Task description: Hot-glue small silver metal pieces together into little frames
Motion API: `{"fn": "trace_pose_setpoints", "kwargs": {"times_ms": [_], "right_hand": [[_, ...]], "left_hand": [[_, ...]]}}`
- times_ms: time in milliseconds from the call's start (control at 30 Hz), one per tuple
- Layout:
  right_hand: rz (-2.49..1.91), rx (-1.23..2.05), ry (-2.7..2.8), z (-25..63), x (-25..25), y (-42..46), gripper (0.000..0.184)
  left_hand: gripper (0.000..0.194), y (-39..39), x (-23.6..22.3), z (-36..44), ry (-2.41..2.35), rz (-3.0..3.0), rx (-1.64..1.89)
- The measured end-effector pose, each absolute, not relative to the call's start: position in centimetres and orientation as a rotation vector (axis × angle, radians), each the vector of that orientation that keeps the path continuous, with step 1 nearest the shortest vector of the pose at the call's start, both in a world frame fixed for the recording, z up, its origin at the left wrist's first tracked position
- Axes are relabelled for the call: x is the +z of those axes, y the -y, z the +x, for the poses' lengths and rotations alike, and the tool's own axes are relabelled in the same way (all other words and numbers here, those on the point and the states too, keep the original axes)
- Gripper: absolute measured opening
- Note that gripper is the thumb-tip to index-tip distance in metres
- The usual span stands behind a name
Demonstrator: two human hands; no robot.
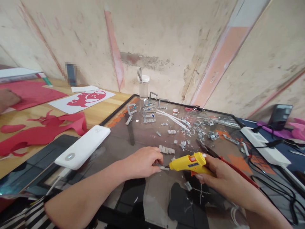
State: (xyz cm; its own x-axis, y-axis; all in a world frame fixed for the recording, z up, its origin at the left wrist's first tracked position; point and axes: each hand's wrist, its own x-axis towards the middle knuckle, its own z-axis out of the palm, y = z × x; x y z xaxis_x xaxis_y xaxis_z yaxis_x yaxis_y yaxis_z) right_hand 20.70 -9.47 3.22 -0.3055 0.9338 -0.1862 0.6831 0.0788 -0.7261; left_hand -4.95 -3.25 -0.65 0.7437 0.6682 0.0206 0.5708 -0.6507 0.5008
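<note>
My right hand [213, 173] is wrapped round the handle of a yellow glue gun [188, 162], whose nozzle points left. In the fingertips of my left hand [145, 160] is a small grey strip [164, 168], and the nozzle is right at its end; whether they touch I cannot tell. Just beyond the fingers lies a row of joined grey pieces [166, 149]. Small grey shapes built from such pieces [149, 114] stand farther back on the dark glossy tabletop [114, 152].
Loose grey scraps [200, 130] and white glue sticks [172, 119] lie behind the hands. Red-handled pliers [235, 171] are at the right, near a white power strip [264, 144] with black cables. A white power bank [83, 148] lies left. Another person's hand [9, 99] rests on red sheet material.
</note>
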Motion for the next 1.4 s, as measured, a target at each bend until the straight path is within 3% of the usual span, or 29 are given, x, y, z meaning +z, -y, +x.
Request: {"fn": "trace_pose_setpoints", "kwargs": {"times_ms": [800, 1400], "right_hand": [[-1.592, 1.082, 2.062, 20.27, 3.62, 9.52, 0.007], [-1.618, 1.04, 2.128, 20.33, 3.49, 9.41, 0.014]], "left_hand": [[0.01, 3.34, -0.4, -4.93, -0.936, 2.482, 0.282], [0.008, 3.38, -0.46, -4.91, -0.937, 2.493, 0.284]]}}
